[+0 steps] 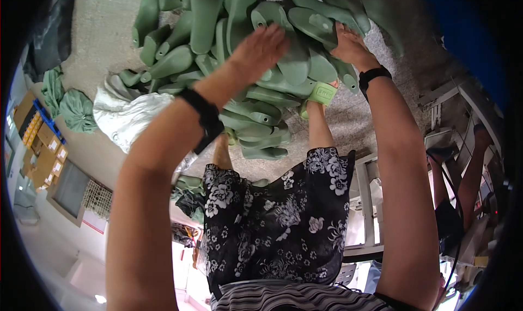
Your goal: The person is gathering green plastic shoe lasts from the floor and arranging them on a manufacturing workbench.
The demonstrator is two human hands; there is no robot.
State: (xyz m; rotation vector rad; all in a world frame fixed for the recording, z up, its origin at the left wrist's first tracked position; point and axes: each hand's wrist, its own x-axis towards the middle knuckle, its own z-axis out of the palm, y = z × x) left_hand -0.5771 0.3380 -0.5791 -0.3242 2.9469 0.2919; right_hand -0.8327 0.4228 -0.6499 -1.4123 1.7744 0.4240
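A heap of green shoe lasts [207,17] covers the floor in front of me. My left hand [260,50], slightly blurred, is over the middle of the heap with its fingers loosely stretched out. Its fingertips come close to a shoe last with a small hole [268,15]; whether they touch it I cannot tell. At the right side of the heap my right hand [351,47] has its fingers closed round the end of another shoe last [311,24]. Part of that grip is hidden behind the last.
My feet in light green slippers [323,93] stand among the lasts. Left of the heap lie a white sack [128,110] and a tied green sack [78,110]. Cardboard boxes [46,166] are farther left. A metal frame [479,107] and another person's legs [473,172] are at the right.
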